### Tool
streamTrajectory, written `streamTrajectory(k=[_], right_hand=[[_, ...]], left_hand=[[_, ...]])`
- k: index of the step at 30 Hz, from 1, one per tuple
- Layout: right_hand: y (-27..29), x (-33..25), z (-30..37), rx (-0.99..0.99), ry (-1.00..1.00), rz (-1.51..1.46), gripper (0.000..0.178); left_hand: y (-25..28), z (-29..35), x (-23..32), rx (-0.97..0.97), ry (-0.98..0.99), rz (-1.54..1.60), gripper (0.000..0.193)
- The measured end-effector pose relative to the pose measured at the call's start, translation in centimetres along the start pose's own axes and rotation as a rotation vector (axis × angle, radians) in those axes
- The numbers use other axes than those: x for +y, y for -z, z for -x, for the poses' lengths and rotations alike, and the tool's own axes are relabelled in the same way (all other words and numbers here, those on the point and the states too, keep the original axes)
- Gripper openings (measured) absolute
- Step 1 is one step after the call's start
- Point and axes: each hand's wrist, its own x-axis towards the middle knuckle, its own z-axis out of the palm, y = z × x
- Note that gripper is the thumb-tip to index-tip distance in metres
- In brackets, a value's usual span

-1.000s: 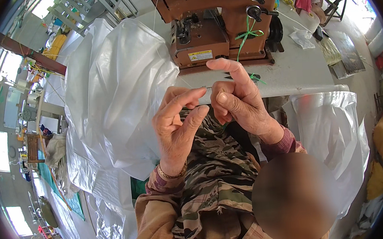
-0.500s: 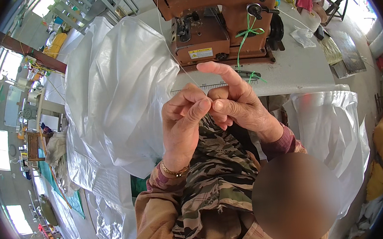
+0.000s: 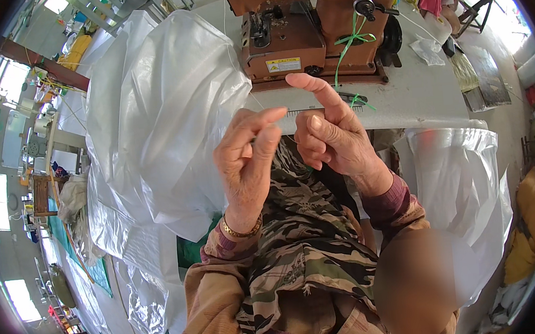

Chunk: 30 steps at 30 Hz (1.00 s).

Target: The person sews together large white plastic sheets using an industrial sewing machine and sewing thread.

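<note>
My left hand [image 3: 245, 159] is raised over my lap, its thumb and index finger apart and nothing visible between them. Close to its right, my right hand [image 3: 337, 136] has the index finger stretched up and the thumb pressed against the other, curled fingers; whatever they grip is hidden. A thin pale thread [image 3: 225, 19] comes down beside the brown sewing machine [image 3: 283, 46] and is lost from sight near my left fingers. Just beyond my hands is the pale table [image 3: 426, 101] with a ruler strip [image 3: 304, 111] along its near edge.
A large heap of translucent plastic bags [image 3: 162, 112] covers the table's left side. More plastic sheeting [image 3: 453, 171] hangs at the right. Green string [image 3: 356, 37] is tied on the machine, and small dark snips [image 3: 353, 97] lie before it. Camouflage cloth [image 3: 310, 226] covers my lap.
My hands, fingertips together before, have come apart. The left thumb and index finger have opened and moved left; the right hand's thumb has lifted slightly, its index finger still extended.
</note>
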Motion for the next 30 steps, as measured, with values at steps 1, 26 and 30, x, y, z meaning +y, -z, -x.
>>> streamTrajectory(k=[1, 26, 30], right_hand=[[0.0, 0.0, 0.0, -0.003, -0.005, -0.003, 0.061], [0.7, 0.4, 0.9, 0.086, 0.014, 0.399, 0.026], [0.5, 0.8, 0.8, 0.219, 0.123, 0.645, 0.005]], left_hand=[[0.0, 0.0, 0.1, -0.049, 0.022, -0.019, 0.022], [-0.5, -0.7, -0.9, -0.009, -0.044, -0.013, 0.008], [-0.5, -1.0, -1.2, 0.005, -0.043, -0.045, 0.009]])
